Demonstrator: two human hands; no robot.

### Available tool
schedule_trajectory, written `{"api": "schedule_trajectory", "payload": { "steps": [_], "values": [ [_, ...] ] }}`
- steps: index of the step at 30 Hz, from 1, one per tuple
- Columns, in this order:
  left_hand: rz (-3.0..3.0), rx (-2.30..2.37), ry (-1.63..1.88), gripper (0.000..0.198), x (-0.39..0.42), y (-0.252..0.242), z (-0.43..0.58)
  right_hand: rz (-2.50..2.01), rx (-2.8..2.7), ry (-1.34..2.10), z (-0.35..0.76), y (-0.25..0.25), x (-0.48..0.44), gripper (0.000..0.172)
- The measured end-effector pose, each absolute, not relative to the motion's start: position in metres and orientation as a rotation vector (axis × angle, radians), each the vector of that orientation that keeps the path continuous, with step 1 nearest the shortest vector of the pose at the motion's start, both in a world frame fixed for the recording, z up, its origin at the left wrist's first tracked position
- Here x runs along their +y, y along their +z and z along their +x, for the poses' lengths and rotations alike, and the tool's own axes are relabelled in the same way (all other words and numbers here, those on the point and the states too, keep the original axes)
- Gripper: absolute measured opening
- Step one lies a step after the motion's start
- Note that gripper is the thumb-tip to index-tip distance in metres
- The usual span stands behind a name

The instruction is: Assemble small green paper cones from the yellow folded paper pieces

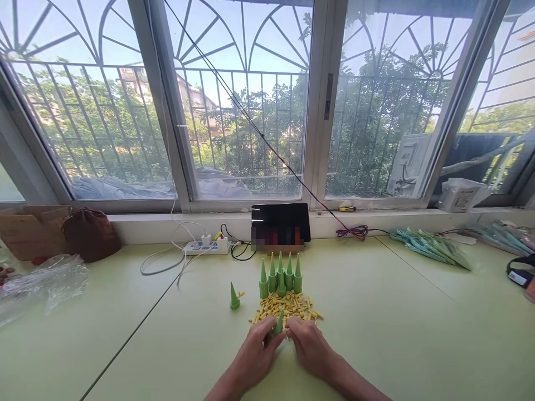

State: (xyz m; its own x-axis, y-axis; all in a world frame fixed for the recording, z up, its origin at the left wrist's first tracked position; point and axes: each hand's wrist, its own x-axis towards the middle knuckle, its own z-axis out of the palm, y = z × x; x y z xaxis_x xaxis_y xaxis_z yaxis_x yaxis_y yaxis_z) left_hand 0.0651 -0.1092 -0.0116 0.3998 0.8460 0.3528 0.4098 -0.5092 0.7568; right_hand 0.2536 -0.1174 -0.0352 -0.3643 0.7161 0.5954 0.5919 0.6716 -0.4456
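Observation:
My left hand (257,351) and my right hand (307,345) meet over the near edge of a pile of small yellow pieces (288,307) on the pale green table (376,317). Between them they pinch a green cone (278,323), its tip pointing up. Both hands have their fingers curled around it. Behind the pile stands a tight cluster of several upright green cones (281,275). A single green cone (234,297) stands alone to the left, with a yellow piece beside it.
A dark tablet (281,225) leans against the window ledge. A white power strip (207,246) with cables lies to its left. Clear plastic bags (42,284), a brown pouch (90,234) and cardboard sit far left. Teal packets (430,245) lie at right.

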Motion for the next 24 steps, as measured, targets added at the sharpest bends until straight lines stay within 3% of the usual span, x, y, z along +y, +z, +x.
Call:
{"api": "schedule_trajectory", "payload": {
  "steps": [8, 16, 24],
  "values": [
    [1.778, 0.951, 0.965, 0.040, -0.101, -0.015, 0.069, -1.011, -1.958, 0.265, 0.251, -0.036, -0.114, 0.047],
    [1.360, 0.923, 0.966, 0.057, -0.101, -0.007, 0.077, -0.907, -1.926, 0.286, 0.253, -0.027, -0.118, 0.026],
    [1.299, 0.895, 0.963, 0.053, -0.104, -0.002, 0.078, -0.890, -1.922, 0.239, 0.255, -0.035, -0.114, 0.021]
  ]
}}
